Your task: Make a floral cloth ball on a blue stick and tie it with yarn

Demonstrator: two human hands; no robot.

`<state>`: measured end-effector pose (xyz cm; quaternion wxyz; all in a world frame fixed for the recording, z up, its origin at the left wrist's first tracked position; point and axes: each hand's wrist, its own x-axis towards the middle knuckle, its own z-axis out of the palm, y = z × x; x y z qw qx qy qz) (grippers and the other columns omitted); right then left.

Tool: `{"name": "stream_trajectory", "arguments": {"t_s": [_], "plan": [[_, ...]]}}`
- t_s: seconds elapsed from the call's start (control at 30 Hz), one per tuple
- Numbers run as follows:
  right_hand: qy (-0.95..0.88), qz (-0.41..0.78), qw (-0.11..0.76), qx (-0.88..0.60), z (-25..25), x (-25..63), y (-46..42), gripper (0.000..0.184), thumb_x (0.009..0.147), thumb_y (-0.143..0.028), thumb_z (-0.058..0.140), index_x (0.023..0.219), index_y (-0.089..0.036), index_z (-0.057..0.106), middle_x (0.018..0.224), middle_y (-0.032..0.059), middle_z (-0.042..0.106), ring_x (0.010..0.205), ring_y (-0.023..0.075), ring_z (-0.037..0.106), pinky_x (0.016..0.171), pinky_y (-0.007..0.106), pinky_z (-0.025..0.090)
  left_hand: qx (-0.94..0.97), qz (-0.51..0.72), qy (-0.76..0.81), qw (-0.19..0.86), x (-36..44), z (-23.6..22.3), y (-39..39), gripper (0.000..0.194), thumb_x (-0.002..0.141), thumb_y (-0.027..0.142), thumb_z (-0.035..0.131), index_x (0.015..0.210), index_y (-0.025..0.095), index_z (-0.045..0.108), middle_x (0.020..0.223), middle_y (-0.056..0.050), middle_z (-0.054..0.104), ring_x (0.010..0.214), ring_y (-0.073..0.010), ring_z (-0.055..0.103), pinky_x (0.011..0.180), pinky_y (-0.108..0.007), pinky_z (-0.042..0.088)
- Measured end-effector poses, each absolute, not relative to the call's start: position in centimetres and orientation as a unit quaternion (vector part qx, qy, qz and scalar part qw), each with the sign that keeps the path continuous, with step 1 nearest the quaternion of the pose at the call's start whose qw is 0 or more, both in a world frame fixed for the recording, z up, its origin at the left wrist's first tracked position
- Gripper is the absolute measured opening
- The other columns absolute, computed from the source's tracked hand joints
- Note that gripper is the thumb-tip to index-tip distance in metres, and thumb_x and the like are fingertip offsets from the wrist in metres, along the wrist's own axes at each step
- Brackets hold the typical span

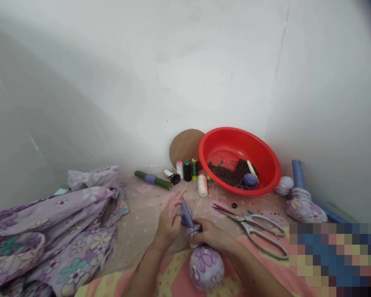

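Note:
In the lower middle is a round, floral cloth-covered ball (206, 268) with a gathered neck and a blue-wrapped stick handle (188, 214) pointing up and away. My right hand (212, 234) closes round the gathered neck. Beside the handle's upper end is my left hand (169, 218), its index finger raised and the other fingers bent inward. Any thin thing between those fingers is too small to make out. Loose sheer blue material hangs at the handle. Large scissors (250, 227) lie spread to the right of my hands.
A red basin (275, 177) leans by the wall, holding dark crumbly stuff and a purple yarn ball (251, 180). Several thread spools (187, 171) stand near a cardboard disc (185, 144). Floral cloth (80, 206) covers the left; a similar floral-headed piece (306, 210) lies right.

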<state>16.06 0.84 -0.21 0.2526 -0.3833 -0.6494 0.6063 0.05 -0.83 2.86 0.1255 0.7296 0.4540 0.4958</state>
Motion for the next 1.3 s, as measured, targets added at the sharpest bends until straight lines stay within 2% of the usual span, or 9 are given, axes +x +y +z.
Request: {"name": "stream_trajectory", "arguments": {"t_s": [0.13,0.23,0.33,0.47,0.6,0.77,0.93,1.1,1.3], "plan": [[-0.591,0.694,0.239,-0.334,0.7,16.6,0.6,0.017,0.060,-0.016,0.056,0.075,-0.020,0.062,0.063,-0.0027,0.055,0.053,0.0091,0.045,0.048,0.019,0.030,0.740,0.469,0.482,-0.007,-0.7,3.7,0.4,0.046,0.065,0.003,0.032,0.109,0.015,0.043,0.128,-0.011,0.038,0.122,-0.0187,0.028,0.098,-0.039,0.026],[-0.567,0.745,0.185,-0.297,1.4,17.3,0.9,0.012,0.061,-0.017,0.054,0.068,-0.019,0.063,0.056,-0.0035,0.053,0.047,0.0075,0.041,0.046,0.019,0.028,0.715,0.464,0.517,-0.079,-2.0,4.5,1.4,0.046,0.069,0.005,0.033,0.114,0.015,0.039,0.130,-0.011,0.035,0.122,-0.0193,0.027,0.098,-0.040,0.026],[-0.556,0.773,0.165,-0.258,1.8,18.1,1.6,0.014,0.059,-0.016,0.052,0.067,-0.016,0.063,0.058,-0.0025,0.055,0.047,0.0065,0.041,0.044,0.018,0.027,0.684,0.469,0.544,-0.123,-3.9,4.7,2.5,0.041,0.070,0.007,0.036,0.109,0.016,0.044,0.122,-0.010,0.045,0.122,-0.0207,0.026,0.099,-0.042,0.024],[-0.515,0.815,0.161,-0.209,1.4,19.2,2.5,0.030,0.058,-0.017,0.050,0.085,-0.011,0.060,0.067,0.0032,0.058,0.052,0.0086,0.049,0.045,0.017,0.034,0.630,0.484,0.595,-0.122,-6.2,4.2,3.3,0.031,0.071,0.014,0.041,0.100,0.015,0.050,0.113,-0.011,0.052,0.118,-0.0233,0.034,0.095,-0.042,0.030],[-0.483,0.844,0.150,-0.176,0.7,19.7,3.0,0.044,0.059,-0.019,0.051,0.101,-0.009,0.053,0.074,0.0085,0.060,0.055,0.0130,0.057,0.048,0.021,0.041,0.616,0.469,0.625,-0.097,-7.3,5.0,3.2,0.025,0.076,0.029,0.039,0.082,0.015,0.059,0.095,-0.010,0.061,0.100,-0.0229,0.051,0.087,-0.037,0.037],[-0.495,0.833,0.178,-0.173,1.2,19.7,2.8,0.041,0.062,-0.018,0.053,0.102,-0.009,0.051,0.073,0.0066,0.059,0.056,0.0120,0.057,0.049,0.020,0.041,0.599,0.462,0.650,-0.069,-7.3,7.6,2.4,0.035,0.079,0.037,0.034,0.078,0.016,0.062,0.081,-0.006,0.065,0.079,-0.0183,0.057,0.069,-0.026,0.041],[-0.466,0.845,0.195,-0.175,2.1,19.6,2.6,0.027,0.065,-0.018,0.053,0.091,-0.010,0.055,0.070,0.0029,0.056,0.053,0.0078,0.052,0.047,0.018,0.037,0.610,0.375,0.697,-0.039,-7.0,8.5,1.5,0.045,0.079,0.045,0.029,0.069,0.017,0.062,0.060,-0.002,0.062,0.057,-0.0149,0.055,0.052,-0.022,0.034],[-0.447,0.842,0.213,-0.216,1.4,19.5,3.2,0.021,0.064,-0.021,0.056,0.083,-0.011,0.056,0.066,0.0010,0.056,0.050,0.0073,0.049,0.047,0.018,0.037,0.651,0.254,0.716,0.009,-7.0,7.6,0.9,0.044,0.079,0.044,0.029,0.063,0.017,0.060,0.057,-0.001,0.060,0.056,-0.0127,0.053,0.053,-0.020,0.031],[-0.462,0.821,0.259,-0.212,0.6,19.3,3.6,0.023,0.065,-0.016,0.056,0.088,-0.012,0.055,0.063,-0.0008,0.053,0.046,0.0054,0.044,0.043,0.017,0.032,0.548,0.145,0.823,0.028,-8.8,4.4,1.8,0.023,0.073,0.029,0.043,0.083,0.020,0.061,0.082,-0.008,0.065,0.078,-0.0209,0.057,0.063,-0.026,0.036]]}}
